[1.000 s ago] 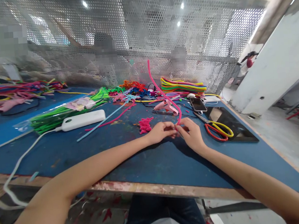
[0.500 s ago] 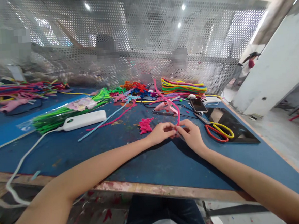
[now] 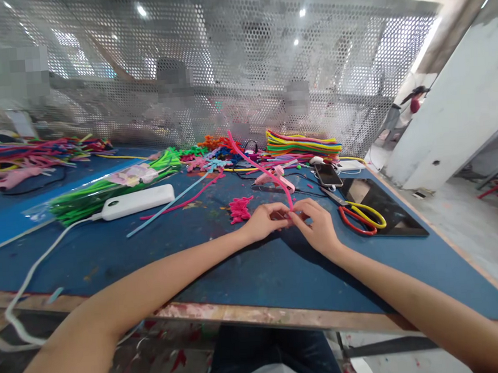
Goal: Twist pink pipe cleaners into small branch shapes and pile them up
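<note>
A long pink pipe cleaner (image 3: pixel 259 166) rises from between my fingertips and leans up to the left. My left hand (image 3: pixel 267 220) pinches its lower end, and my right hand (image 3: pixel 315 223) grips the same end from the other side. The fingertips almost meet, hiding how that end is shaped. Just left of my left hand lies a small bent cluster of pink pipe cleaner (image 3: pixel 240 209). Behind my hands is a pink glue gun (image 3: pixel 276 179). Scissors (image 3: pixel 362 217) with one red and one yellow handle loop rest to the right of my right hand.
A dark tablet (image 3: pixel 378 206) lies under the scissors, with a phone (image 3: pixel 328 174) behind. Multicoloured pipe cleaners (image 3: pixel 303 143) are stacked at the back. To the left are a white power bank (image 3: pixel 138 202) with its cable and bagged green pipe cleaners (image 3: pixel 88 199). A perforated metal screen (image 3: pixel 231 51) stands behind.
The free end of the pink pipe cleaner has swung to the left and leans more. Both hands keep pinching its lower end in nearly the same place. The view has shifted slightly.
</note>
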### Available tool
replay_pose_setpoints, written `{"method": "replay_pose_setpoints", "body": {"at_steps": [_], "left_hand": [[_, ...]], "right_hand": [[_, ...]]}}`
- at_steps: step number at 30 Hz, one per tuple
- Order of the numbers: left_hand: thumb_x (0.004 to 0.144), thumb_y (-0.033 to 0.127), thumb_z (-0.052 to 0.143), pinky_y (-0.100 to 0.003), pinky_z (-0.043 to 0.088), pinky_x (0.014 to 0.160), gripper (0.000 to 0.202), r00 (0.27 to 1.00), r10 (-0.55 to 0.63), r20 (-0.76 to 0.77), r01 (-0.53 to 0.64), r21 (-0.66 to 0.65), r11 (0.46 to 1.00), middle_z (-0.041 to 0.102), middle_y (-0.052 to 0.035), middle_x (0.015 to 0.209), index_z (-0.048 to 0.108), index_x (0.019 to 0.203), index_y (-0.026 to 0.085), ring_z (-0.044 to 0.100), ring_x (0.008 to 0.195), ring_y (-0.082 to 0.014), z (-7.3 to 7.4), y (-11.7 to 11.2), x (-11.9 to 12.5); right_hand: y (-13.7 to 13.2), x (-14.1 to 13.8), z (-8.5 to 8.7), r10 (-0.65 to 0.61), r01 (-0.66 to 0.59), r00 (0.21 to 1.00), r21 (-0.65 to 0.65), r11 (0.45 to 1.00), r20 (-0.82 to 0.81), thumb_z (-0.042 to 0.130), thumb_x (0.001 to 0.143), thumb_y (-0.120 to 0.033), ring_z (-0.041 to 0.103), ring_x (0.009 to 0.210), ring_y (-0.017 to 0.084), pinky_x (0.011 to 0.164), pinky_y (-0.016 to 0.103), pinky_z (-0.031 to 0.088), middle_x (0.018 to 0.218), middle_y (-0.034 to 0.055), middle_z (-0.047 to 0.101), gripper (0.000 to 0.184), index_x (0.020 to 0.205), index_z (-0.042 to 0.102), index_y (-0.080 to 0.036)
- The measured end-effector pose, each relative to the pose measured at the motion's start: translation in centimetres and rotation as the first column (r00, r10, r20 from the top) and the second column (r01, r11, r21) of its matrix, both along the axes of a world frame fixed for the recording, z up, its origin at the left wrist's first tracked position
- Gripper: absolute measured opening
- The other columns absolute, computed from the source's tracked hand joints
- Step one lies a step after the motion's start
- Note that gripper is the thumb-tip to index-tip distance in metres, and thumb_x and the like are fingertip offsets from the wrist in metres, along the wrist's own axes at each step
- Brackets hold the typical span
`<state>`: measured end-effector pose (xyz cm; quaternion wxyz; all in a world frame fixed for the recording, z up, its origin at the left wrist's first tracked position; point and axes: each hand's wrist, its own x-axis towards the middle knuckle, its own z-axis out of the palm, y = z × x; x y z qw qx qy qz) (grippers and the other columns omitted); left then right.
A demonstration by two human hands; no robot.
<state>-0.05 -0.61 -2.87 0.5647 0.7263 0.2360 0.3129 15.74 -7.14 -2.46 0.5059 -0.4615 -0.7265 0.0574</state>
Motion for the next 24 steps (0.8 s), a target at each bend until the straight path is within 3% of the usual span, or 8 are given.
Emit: {"method": "replay_pose_setpoints", "body": {"at_steps": [5,9,12,20,24], "left_hand": [[0.072,0.027,0.064,-0.022,0.047,0.062,0.017,1.0,0.02,0.004,-0.021,0.144,0.989,0.06,0.0003,0.066,0.058,0.08,0.013,0.059,0.062,-0.0115,0.3,-0.6,-0.3],[0.073,0.032,0.063,-0.021,0.047,0.063,0.019,0.998,0.064,-0.015,-0.058,0.244,0.968,0.06,-0.0014,0.073,0.06,0.077,0.013,0.058,0.064,-0.0113,0.6,-0.9,-0.5],[0.073,0.032,0.063,-0.022,0.047,0.063,0.021,0.998,0.058,-0.019,-0.051,0.248,0.967,0.06,-0.0009,0.071,0.061,0.079,0.012,0.058,0.062,-0.0111,0.7,-1.0,-0.5],[0.073,0.032,0.064,-0.021,0.048,0.06,0.02,0.998,0.06,-0.012,-0.055,0.24,0.969,0.06,0.0,0.067,0.061,0.079,0.013,0.059,0.058,-0.0106,0.8,-1.1,-0.5],[0.075,0.035,0.062,-0.022,0.049,0.061,0.021,0.995,0.1,-0.03,-0.092,0.214,0.973,0.061,0.0,0.063,0.059,0.075,0.013,0.062,0.06,-0.0126,0.8,-1.1,-0.5]], "right_hand": [[-0.5,0.6,0.6,0.012,0.002,0.995,-0.137,0.991,0.103,0.051,0.084,-0.037,0.059,0.064,0.015,0.062,0.028,0.049,0.088,0.0047,0.063,0.02,0.092,0.06,-0.021],[-0.4,0.7,0.9,0.07,-0.064,0.997,-0.256,0.965,0.015,0.049,0.084,-0.04,0.06,0.06,0.015,0.059,0.027,0.048,0.08,0.0026,0.065,0.023,0.088,0.06,-0.021],[-0.3,0.7,1.1,0.099,-0.111,0.994,-0.312,0.944,-0.052,0.049,0.084,-0.04,0.06,0.056,0.014,0.057,0.026,0.048,0.078,0.0013,0.064,0.023,0.086,0.061,-0.02],[-0.4,0.5,1.3,0.115,-0.107,0.993,-0.319,0.942,0.006,0.048,0.085,-0.039,0.06,0.056,0.013,0.054,0.024,0.045,0.071,0.0001,0.064,0.024,0.082,0.062,-0.02],[1.1,3.7,2.5,-0.038,0.045,0.999,-0.217,0.975,0.037,0.047,0.085,-0.042,0.06,0.056,0.014,0.054,0.024,0.044,0.066,0.0011,0.063,0.028,0.081,0.061,-0.018]]}}
